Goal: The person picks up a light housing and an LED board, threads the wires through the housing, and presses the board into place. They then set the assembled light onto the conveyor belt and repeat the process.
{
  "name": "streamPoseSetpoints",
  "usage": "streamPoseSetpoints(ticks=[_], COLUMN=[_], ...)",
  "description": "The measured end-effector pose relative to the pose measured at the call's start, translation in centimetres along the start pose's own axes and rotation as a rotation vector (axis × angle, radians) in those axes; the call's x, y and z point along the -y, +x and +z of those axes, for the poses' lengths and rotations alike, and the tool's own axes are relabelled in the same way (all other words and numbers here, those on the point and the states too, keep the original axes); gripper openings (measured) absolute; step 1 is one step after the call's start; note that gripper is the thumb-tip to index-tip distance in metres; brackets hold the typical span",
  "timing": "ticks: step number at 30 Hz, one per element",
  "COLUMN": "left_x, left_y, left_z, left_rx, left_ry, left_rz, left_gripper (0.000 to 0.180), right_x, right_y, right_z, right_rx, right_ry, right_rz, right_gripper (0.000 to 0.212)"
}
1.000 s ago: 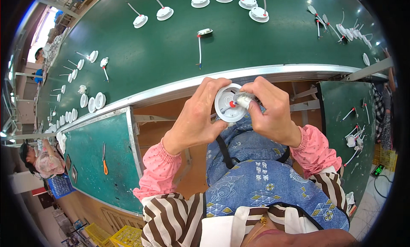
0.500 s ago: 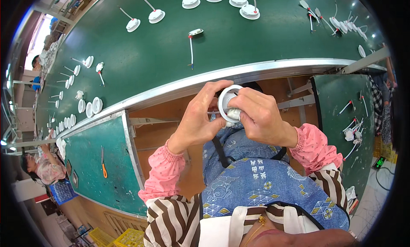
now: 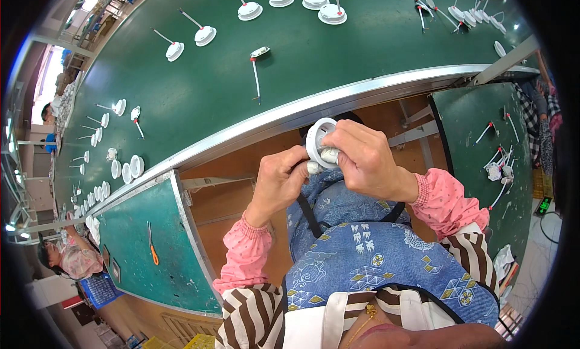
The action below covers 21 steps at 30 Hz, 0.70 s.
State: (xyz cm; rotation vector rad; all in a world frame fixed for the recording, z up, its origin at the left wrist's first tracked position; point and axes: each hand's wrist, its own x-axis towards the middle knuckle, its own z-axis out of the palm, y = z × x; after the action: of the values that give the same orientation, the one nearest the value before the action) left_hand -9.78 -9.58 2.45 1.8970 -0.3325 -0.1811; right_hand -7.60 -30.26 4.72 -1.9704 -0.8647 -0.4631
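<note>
- Right now my right grip (image 3: 367, 159) holds the white cup (image 3: 312, 142), its fingers reaching over the rim into the hollow and its thumb close under them.
- My left grip (image 3: 275, 183) is narrow, thumb and fingertips pinched together at the cup's lower left; I cannot tell what, if anything, is between them.
- The cup is in front of me, above my apron (image 3: 338, 252) and just short of the tabletop's metal edge (image 3: 302, 108), its open side turned partly toward my right.
- Beyond that edge, on the green tabletop (image 3: 187, 95), 1 loose module (image 3: 260, 51) lies with its cable trailing toward me.
- Farther out, 6 white discs (image 3: 205, 36) form an uneven row, most with a cable standing up from them.
- To the left, 3 open cups (image 3: 137, 166) sit near the edge, with more small white parts beyond them.
- Scissors (image 3: 154, 252) with an orange handle lie on the left tabletop (image 3: 124, 228), well apart from my grips.
- On the right tabletop (image 3: 462, 128), cables (image 3: 499, 192) and white parts lie in a loose tangle.
- At the far left, another person (image 3: 75, 252) sits near a blue crate (image 3: 101, 288).
</note>
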Motion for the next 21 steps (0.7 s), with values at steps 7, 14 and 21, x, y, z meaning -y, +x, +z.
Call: streamPoseSetpoints(ticks=[7, 14, 21], left_x=[0.1, -2.3, -1.7], left_y=[-0.8, -1.6, -1.9], left_z=[0.4, 1.0, 0.9], left_rx=[-0.007, 0.071, 0.057], left_ry=[0.084, -0.001, -0.006], left_rz=[0.234, 0.133, 0.227], left_gripper=[0.009, 0.013, 0.017], right_x=[1.1, 0.3, -0.6], right_y=[0.5, -0.4, -0.7], right_z=[-3.6, -2.6, -2.5], right_rx=[0.170, 0.381, 0.422], right_ry=[-0.067, 0.152, 0.369], right_rz=[0.038, 0.111, 0.255], right_gripper=[0.055, 0.060, 0.050])
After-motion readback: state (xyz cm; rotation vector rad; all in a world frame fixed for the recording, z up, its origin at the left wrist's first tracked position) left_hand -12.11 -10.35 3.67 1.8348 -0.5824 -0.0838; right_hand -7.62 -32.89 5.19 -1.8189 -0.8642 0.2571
